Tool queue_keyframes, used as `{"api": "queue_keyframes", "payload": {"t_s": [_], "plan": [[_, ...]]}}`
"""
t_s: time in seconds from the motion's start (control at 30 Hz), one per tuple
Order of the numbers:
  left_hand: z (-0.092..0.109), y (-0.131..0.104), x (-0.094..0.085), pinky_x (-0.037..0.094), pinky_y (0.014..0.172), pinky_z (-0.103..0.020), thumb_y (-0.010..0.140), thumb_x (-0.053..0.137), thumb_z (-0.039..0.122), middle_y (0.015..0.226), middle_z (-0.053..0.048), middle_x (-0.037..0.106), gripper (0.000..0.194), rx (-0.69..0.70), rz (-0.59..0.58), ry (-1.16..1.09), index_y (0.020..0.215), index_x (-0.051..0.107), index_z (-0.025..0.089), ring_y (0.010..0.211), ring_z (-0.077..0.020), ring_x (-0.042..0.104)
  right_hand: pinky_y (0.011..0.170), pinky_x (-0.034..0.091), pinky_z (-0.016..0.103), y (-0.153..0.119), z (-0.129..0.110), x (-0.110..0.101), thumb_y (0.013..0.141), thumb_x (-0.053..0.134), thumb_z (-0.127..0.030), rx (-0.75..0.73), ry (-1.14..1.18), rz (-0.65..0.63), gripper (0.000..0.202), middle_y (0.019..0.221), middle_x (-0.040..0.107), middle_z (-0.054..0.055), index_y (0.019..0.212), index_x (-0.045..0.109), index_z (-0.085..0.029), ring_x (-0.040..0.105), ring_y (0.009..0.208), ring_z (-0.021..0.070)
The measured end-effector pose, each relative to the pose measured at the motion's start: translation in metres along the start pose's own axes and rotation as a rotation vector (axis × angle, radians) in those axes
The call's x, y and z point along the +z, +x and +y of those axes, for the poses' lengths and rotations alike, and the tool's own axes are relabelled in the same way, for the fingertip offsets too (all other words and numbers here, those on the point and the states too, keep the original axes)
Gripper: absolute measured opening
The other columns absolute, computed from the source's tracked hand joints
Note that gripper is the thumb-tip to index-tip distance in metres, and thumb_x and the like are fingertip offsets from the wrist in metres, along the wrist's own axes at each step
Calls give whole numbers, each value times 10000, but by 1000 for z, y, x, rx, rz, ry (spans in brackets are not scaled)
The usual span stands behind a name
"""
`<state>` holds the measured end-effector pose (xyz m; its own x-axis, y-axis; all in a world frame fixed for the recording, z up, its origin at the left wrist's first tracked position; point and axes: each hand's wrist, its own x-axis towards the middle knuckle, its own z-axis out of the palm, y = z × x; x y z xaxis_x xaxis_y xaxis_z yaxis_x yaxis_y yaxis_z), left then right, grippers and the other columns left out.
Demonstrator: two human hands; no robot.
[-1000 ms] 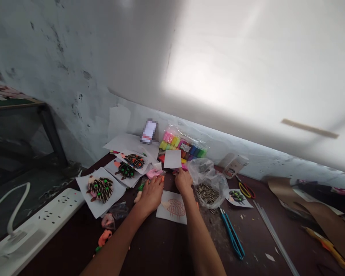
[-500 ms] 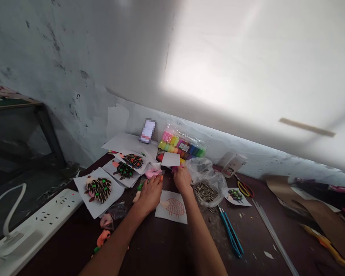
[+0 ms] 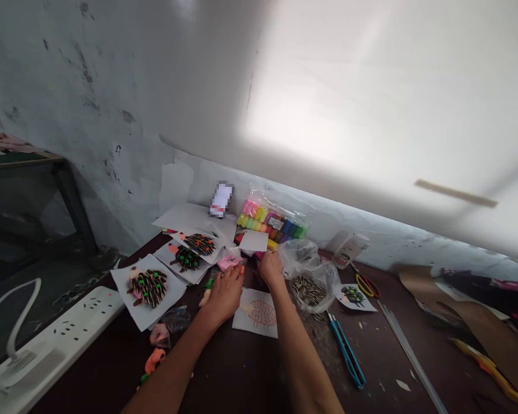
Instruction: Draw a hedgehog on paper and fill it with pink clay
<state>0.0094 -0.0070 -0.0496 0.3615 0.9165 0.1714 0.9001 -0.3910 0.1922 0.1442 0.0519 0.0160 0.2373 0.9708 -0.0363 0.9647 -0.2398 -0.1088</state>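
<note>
My left hand [image 3: 225,292] lies palm down, its fingers stretched forward beside a packet of pink clay [image 3: 229,263]. A small orange bit [image 3: 242,269] shows at its fingertips. Curled fingers of my right hand [image 3: 270,268] reach under the edge of a blank white card [image 3: 254,241], by a magenta piece [image 3: 259,255]; what they grip is mostly hidden. Between my wrists lies a paper with a red hedgehog drawing [image 3: 261,313]. To the right, an open plastic bag holds striped sunflower seeds [image 3: 308,290].
Seed-covered hedgehog pictures [image 3: 147,286] lie left, near a white power strip [image 3: 64,333]. Behind are a phone [image 3: 221,199] and a pack of coloured clay [image 3: 274,221]. Blue-handled tweezers [image 3: 346,351], scissors [image 3: 366,284], clear sticks [image 3: 410,351] and a yellow cutter [image 3: 486,368] lie right.
My right hand has shifted slightly left, and the blank card beside it has moved a little left and down. A yellow piece now shows behind that hand. My left hand stays in place.
</note>
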Motion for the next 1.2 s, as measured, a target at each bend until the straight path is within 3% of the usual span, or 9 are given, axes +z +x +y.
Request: {"api": "queue_keyframes", "payload": {"t_s": [0.2,0.3,0.47,0.6,0.7,0.83,0.97,1.2], "plan": [[0,0,-4,394,1082,-459,889,404,93,1470,-132,510,539,7,-19,-13,1415,487,177,1360,-281,443,820,455,309,-6,8,-14,989,402,-269,-20,6,31,375,1242,650,179,1272,619,-154,652,1088,266],[0,0,-4,395,1081,-448,889,412,93,1476,-128,504,539,1,-26,-11,1415,486,182,1362,-281,441,798,452,311,-17,14,-23,968,456,-333,-35,6,-9,376,1109,706,206,1140,691,-96,665,1049,294],[0,-1,-5,406,1074,-464,894,411,92,1487,-147,487,531,12,-23,1,1413,491,170,1378,-290,428,732,446,279,-38,17,-21,949,492,-413,-90,24,-79,375,996,746,153,1009,744,-142,692,954,263],[1,-1,-7,410,1070,-463,894,413,94,1488,-134,491,512,1,-21,-5,1389,519,172,1381,-293,426,765,434,289,-49,15,-14,965,472,-307,-62,28,-22,315,1118,719,154,1122,692,-145,669,1029,260],[1,-1,-7,400,1079,-464,894,413,93,1485,-133,495,510,4,-13,-12,1387,522,171,1383,-293,423,747,431,286,-56,22,-17,983,443,-326,-32,73,21,318,1082,729,134,1138,673,-170,674,1011,250],[0,1,-5,399,1077,-464,881,426,91,1476,-126,505,513,13,-16,-15,1371,538,190,1376,-292,431,722,428,293,-63,37,-28,951,505,-324,-14,20,-66,261,1058,736,127,1059,706,-197,678,995,269],[-2,2,-1,405,1066,-471,873,439,104,1464,-126,519,489,32,-2,-12,1334,576,195,1358,-299,446,731,430,295,-61,40,-28,910,530,-186,-4,-29,-101,239,1063,736,129,1062,713,-204,681,995,271],[-3,2,0,381,1086,-464,886,436,106,1468,-116,517,490,25,8,-17,1355,550,190,1375,-289,430,765,417,272,-53,29,-18,946,479,-197,-39,59,28,290,1104,720,110,1188,639,-194,661,1022,237]]}}
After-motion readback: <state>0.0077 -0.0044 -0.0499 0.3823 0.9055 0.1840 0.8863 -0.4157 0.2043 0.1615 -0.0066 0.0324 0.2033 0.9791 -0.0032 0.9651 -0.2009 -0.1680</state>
